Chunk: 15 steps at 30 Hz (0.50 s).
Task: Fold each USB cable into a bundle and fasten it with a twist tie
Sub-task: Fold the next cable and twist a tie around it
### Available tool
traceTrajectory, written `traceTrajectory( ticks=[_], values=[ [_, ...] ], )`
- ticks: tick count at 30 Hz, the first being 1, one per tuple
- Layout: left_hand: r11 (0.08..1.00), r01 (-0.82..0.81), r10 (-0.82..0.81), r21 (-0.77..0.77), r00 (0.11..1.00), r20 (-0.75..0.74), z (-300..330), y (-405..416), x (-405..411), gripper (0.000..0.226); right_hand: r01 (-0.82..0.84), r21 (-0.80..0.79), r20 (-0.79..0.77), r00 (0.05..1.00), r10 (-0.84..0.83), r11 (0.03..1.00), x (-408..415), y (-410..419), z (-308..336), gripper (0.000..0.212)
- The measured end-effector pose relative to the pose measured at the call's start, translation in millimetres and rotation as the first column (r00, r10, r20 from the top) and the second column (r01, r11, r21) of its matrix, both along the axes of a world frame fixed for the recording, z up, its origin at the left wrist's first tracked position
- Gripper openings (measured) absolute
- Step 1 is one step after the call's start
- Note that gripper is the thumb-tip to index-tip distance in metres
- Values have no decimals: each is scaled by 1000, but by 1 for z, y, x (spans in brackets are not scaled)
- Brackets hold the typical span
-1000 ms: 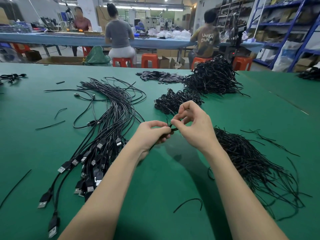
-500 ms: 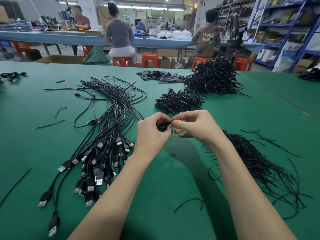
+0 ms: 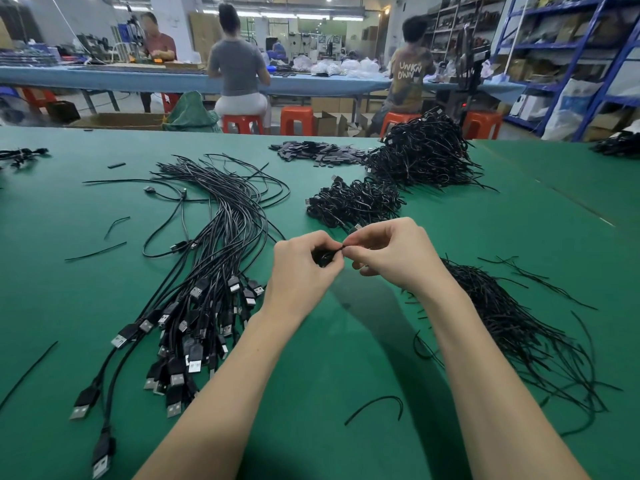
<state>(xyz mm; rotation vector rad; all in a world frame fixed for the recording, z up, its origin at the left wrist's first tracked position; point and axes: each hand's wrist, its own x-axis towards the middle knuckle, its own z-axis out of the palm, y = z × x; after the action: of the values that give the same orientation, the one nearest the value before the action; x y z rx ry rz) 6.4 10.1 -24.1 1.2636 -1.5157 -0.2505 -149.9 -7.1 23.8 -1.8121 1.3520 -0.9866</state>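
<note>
Head cam looks down on a big green table [image 3: 346,341] covered in black cable stuff. Biggest thing on it is the fan of loose cables [image 3: 207,258] on the left, plugs bunched at the near end and the thin ends spreading out toward the far side. Far right there's a tall heap [image 3: 422,154] of bundled cables, with a smaller heap [image 3: 353,202] just in front of it, closer to the hands. A flat scatter of small dark pieces [image 3: 318,154] lies left of the tall heap; can't really tell what they are. On the right, partly under the right forearm, there's a spread of twist ties [image 3: 519,327], and a few stray ties sit on their own, like the curved tie [image 3: 377,403] between the forearms.

Both hands are up together above the middle of the table. The left hand [image 3: 301,271] is curled round a small coiled bundle [image 3: 323,258], only a bit of it showing between the fingers. The right hand [image 3: 391,254] is right against it, fingertips touching, thumb and forefinger pinching a tie end [image 3: 343,249] that sticks out of the bundle.

Behind the table, three people sit on red stools [image 3: 242,123] at a long blue bench [image 3: 173,81], with blue shelving [image 3: 568,46] off to the right.
</note>
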Motion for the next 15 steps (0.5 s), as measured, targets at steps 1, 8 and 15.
traceTrajectory(
  ticks=[1, 8, 15],
  values=[
    [1000, 6, -6, 2, 1000, 9, 0, 0, 0, 7, -5, 0, 1, 1000, 5, 1000, -1, 0, 0, 5],
    [997, -8, 11, -82, 999, 40, -2, 1, -4, 3, 73, 28, 125, 989, -76, 997, 2, 0, -3, 4],
    [999, -11, 19, -48, 987, 162, -1, 7, -11, 4, 124, 1, -11, 992, -124, 992, 3, -6, -13, 16]
  ],
)
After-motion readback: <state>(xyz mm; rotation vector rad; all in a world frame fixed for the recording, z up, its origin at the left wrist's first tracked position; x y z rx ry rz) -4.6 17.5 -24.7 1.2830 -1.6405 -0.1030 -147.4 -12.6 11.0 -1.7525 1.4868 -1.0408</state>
